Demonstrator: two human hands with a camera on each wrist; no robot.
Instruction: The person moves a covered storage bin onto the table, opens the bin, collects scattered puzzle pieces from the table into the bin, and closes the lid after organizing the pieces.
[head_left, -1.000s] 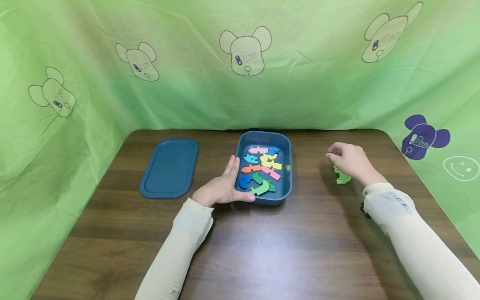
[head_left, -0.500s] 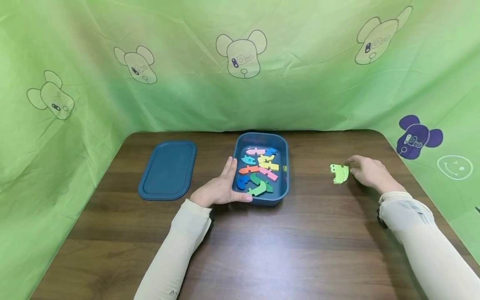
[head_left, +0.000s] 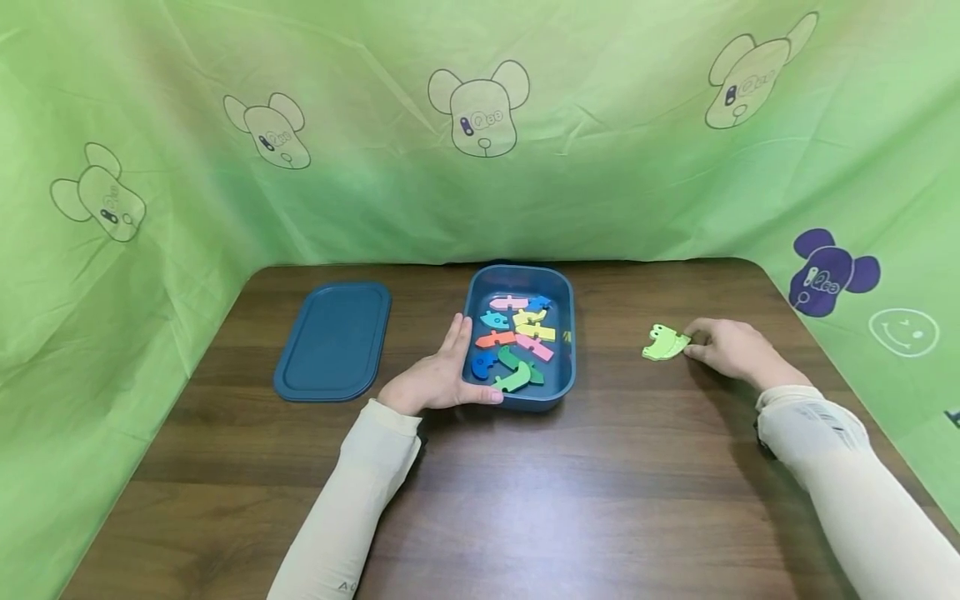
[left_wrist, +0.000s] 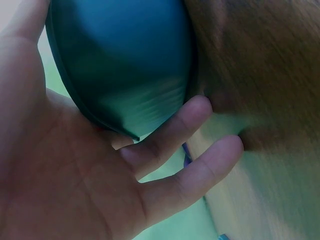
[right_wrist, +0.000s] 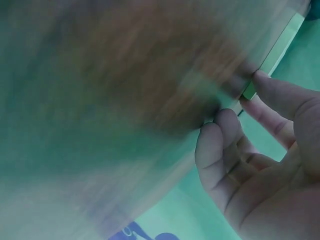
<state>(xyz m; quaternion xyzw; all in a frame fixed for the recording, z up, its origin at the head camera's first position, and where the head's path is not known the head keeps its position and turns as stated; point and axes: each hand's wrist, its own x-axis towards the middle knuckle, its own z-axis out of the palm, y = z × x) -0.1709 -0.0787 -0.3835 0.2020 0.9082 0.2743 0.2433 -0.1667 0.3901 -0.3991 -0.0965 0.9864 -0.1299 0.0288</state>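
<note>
My left hand (head_left: 432,377) rests at the near left corner of a dark blue box (head_left: 567,367), its straight fingers along the left wall and its thumb at the near rim. In the left wrist view, the fingers (left_wrist: 185,187) reach beside the blue wall, with two fingertips at the tabletop. Over on the right, my right hand (head_left: 738,350) pinches the edge of a light green crocodile-face puzzle piece (head_left: 663,344) between thumb and forefinger. The right wrist view shows this green piece (right_wrist: 280,52) edge-on between thumb and forefinger, with the other fingers curled below.
Inside the box lie several colourful puzzle pieces (head_left: 497,339) in pink, yellow, orange, blue and green. A dark blue lid (head_left: 333,342) lies flat on the wooden table (head_left: 570,500) to the left. Green printed cloth (head_left: 360,192) hangs behind and at both sides.
The right hand moved right of the crocodile piece and now pinches its right end. The piece has turned and shifted slightly left. The left hand stays at the box.
</note>
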